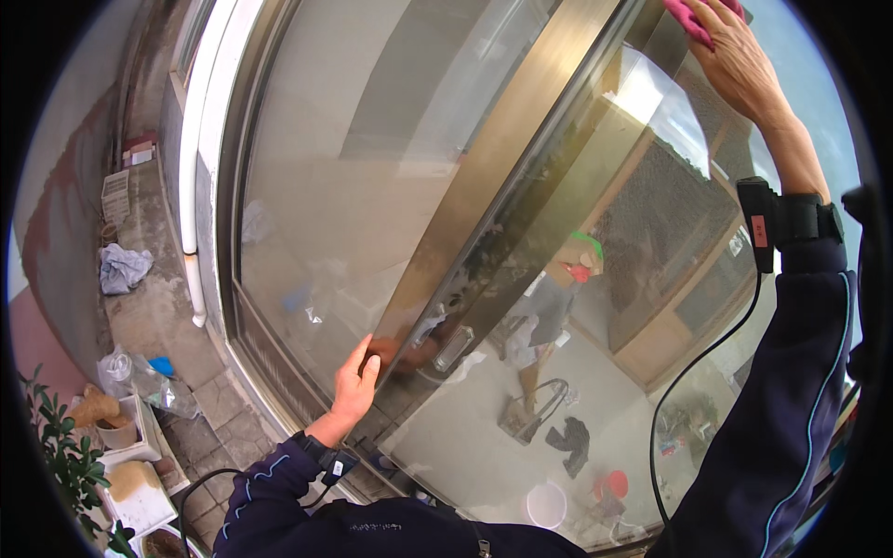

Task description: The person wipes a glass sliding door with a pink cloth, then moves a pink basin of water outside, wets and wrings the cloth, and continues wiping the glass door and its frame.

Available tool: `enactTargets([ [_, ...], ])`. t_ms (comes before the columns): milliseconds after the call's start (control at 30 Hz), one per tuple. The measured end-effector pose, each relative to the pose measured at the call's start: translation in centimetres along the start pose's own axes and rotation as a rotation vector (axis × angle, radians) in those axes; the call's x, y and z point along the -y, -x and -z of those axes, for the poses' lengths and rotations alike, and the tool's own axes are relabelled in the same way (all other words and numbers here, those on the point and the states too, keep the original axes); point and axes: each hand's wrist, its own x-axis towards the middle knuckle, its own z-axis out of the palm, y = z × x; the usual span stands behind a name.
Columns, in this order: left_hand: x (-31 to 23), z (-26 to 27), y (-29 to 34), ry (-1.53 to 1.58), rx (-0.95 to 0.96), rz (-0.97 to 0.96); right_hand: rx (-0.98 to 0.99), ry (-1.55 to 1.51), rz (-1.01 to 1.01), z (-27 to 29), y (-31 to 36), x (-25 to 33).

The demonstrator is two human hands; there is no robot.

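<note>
We hold a pink cloth (pixel 690 20) tight in our right hand (pixel 738 79), way up high at the top right of the big glass (pixel 614 418). Our left hand (pixel 355 386) is down low with its fingers stretched out, touching the edge of the gold metal frame (pixel 484 177). On our left, a white pipe (pixel 192 214) runs down and a crumpled gray bundle (pixel 126 268) lies on the ground (pixel 167 312).

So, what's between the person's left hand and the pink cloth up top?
In the head view, brass-coloured metal framing and reflective glass lie between the left hand and the pink cloth in the right hand.
</note>
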Motion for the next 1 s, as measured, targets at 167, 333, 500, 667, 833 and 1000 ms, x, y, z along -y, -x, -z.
enactTargets([
  [167, 0.1, 0.0, -0.1, 0.067, 0.052, 0.059, 0.06, -0.132, 0.017, -3.6, 4.1, 10.3],
  [333, -1.2, 0.1, -0.6, 0.05, -0.03, -0.03, 0.079, -0.355, 0.327, -2.1, 12.9, 21.5],
  [500, -4.8, 1.1, -0.9, 0.031, -0.109, -0.122, 0.67, -0.859, 0.635, 0.1, 17.1, 27.7],
  [667, -8.6, 1.0, 1.7, 0.138, -0.076, -0.291, 0.229, -1.542, -0.279, 0.6, 19.5, 29.1],
  [833, -10.0, -3.8, 3.3, 0.027, 0.3, -0.508, 0.243, -2.053, -0.731, 2.1, 21.3, 32.4],
  [1000, -9.7, -6.4, 4.3, -0.004, 0.106, -0.54, 0.425, -2.077, -0.48, 1.8, 24.1, 33.5],
])
